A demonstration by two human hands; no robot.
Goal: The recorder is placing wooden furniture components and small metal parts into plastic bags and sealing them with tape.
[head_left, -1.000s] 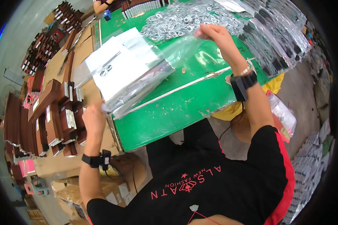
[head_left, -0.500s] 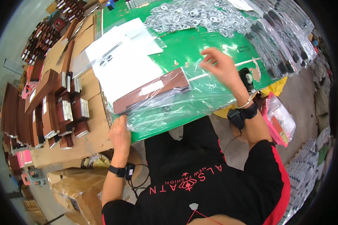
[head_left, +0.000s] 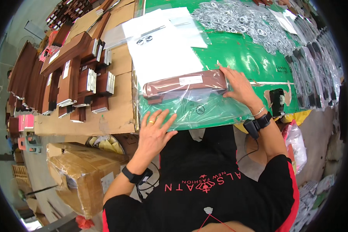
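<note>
A brown wooden piece (head_left: 166, 86) with a white label lies inside a clear plastic bag (head_left: 193, 110) on the green table. My right hand (head_left: 239, 88) spans the piece's right end through the film, fingertips at its far corner and thumb at the near one. My left hand (head_left: 154, 131) rests with fingers spread on the bag's near left part, by the table's front edge. White paper sheets (head_left: 164, 54) in clear film lie just behind the wooden piece.
Stacked brown wooden pieces (head_left: 67, 83) stand on cardboard (head_left: 120, 104) at left. A heap of clear-bagged metal rings (head_left: 243, 23) lies at the back. Bagged packs (head_left: 307, 73) line the right side; a black tape dispenser (head_left: 277, 101) is nearer. A taped carton (head_left: 81, 174) stands below the table.
My right hand has come down from above the table onto the right end of the wooden piece. My left hand has gone from closed at the bag's corner to spread out on the film.
</note>
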